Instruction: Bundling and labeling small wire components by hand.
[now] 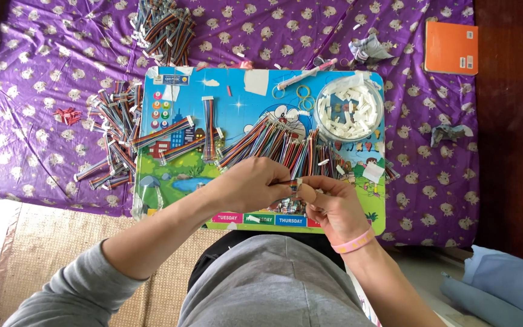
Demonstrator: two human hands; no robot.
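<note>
My left hand (250, 183) and my right hand (332, 203) meet over the near edge of a colourful cartoon board (237, 97). Together they pinch one short multicoloured ribbon-cable bundle (293, 185) with a white label at its end. Just beyond my fingers a fan of several similar cable bundles (276, 145) lies on the board. My right wrist wears a pink band (353, 242).
A clear round tub of white label strips (350, 110) stands at the board's right. Yellow rubber bands (301, 95) and a pen (307, 75) lie near it. More cable piles sit at left (113, 136) and top (163, 27) on the purple sheet. An orange booklet (450, 47) lies far right.
</note>
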